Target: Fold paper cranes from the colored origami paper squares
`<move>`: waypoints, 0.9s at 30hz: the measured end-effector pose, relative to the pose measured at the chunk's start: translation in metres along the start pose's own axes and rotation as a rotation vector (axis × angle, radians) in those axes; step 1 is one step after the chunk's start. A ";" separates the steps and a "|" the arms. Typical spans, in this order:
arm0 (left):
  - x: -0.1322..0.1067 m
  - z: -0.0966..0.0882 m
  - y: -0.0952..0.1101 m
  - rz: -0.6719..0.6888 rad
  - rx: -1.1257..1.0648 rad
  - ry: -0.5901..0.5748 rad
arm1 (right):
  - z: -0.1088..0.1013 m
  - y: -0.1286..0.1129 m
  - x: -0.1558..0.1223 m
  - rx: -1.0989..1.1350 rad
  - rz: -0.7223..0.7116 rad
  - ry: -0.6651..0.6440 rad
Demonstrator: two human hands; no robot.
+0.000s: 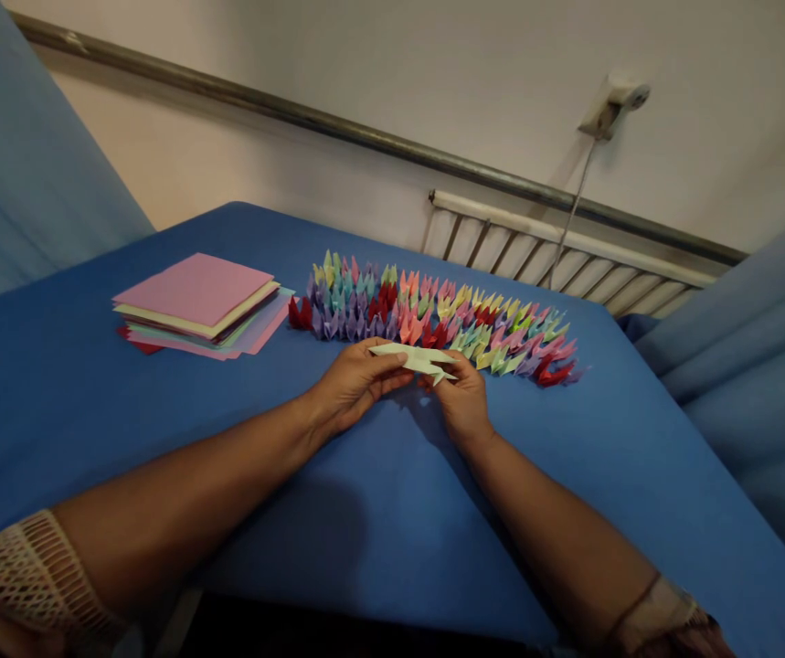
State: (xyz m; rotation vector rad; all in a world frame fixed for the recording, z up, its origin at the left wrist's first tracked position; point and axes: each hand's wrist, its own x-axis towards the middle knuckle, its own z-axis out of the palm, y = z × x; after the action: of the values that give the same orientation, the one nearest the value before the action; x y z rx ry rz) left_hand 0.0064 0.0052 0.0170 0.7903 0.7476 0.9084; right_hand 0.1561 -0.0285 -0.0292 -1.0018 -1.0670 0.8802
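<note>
A pale green folded paper piece (pixel 418 358) is held up over the blue-covered table, between both hands. Its left end tapers to a point, and the right end splits into narrow points. My left hand (pixel 355 382) pinches the left part, thumb on the near face. Closed on the right end is my right hand (pixel 461 395), beside the split points; some of its fingers are hidden behind the paper. Just beyond the hands stand rows of small folded paper cranes (pixel 433 311) in many colours.
To the left lies a stack of square coloured paper (pixel 193 291), pink on top. The blue cloth (pixel 282 548) covers the table. Behind it are a wall rail (pixel 365 137), a radiator (pixel 502 242) and a socket with a cord (pixel 608 108). Blue curtains (pixel 762 366) hang at both sides.
</note>
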 end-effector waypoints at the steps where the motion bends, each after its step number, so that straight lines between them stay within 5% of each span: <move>1: 0.000 0.000 -0.001 -0.032 0.000 -0.011 | 0.000 -0.001 0.000 0.010 0.022 -0.002; 5: 0.006 -0.005 -0.007 0.065 0.182 0.039 | 0.002 -0.005 0.001 0.008 0.083 0.040; 8: 0.010 -0.010 -0.008 0.453 0.651 0.165 | 0.003 -0.005 0.001 0.007 0.106 0.082; 11: 0.007 -0.011 -0.005 0.754 1.067 0.114 | 0.004 -0.006 0.001 -0.006 0.110 0.118; 14: -0.001 -0.006 -0.003 0.680 1.131 -0.021 | 0.006 -0.010 -0.002 -0.074 0.055 0.128; 17: -0.005 -0.001 -0.006 0.495 0.972 -0.056 | 0.008 -0.013 -0.006 -0.123 -0.004 0.106; 22: 0.004 -0.002 -0.011 0.350 0.520 0.011 | 0.012 -0.010 -0.010 0.003 0.013 0.040; 27: 0.007 -0.003 -0.007 0.309 0.439 0.069 | 0.010 -0.007 -0.010 0.005 0.031 0.030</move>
State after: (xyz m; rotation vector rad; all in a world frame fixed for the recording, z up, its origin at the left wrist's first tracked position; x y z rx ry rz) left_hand 0.0099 0.0088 0.0080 1.2928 0.9165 1.0666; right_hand 0.1446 -0.0375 -0.0234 -1.0272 -1.0259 0.8900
